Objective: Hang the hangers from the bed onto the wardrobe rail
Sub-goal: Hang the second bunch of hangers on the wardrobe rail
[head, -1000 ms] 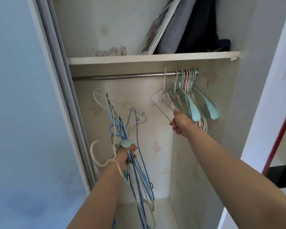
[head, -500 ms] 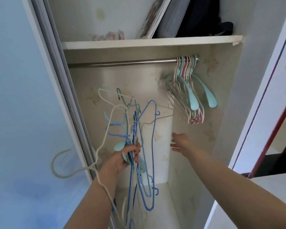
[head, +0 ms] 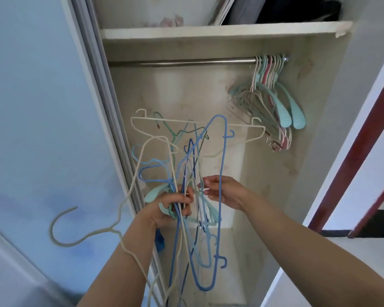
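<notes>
Left hand [head: 171,207]: fingers curled round a tangled bundle of hangers [head: 193,173], below the wardrobe rail [head: 186,62] and nearer than it; blue, cream, teal wires fan above and below the fist. Cream hanger [head: 80,227]: trails left of that fist. Right hand [head: 222,191]: just right of the bundle, fingertips pinching a thin wire. Hung hangers [head: 273,100]: bunched at the rail's right end. Shelf [head: 220,29]: directly above the rail.

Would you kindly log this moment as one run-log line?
left hand: grips hanger bundle | right hand: pinching one hanger from bundle | rail: hung hangers at right end
</notes>
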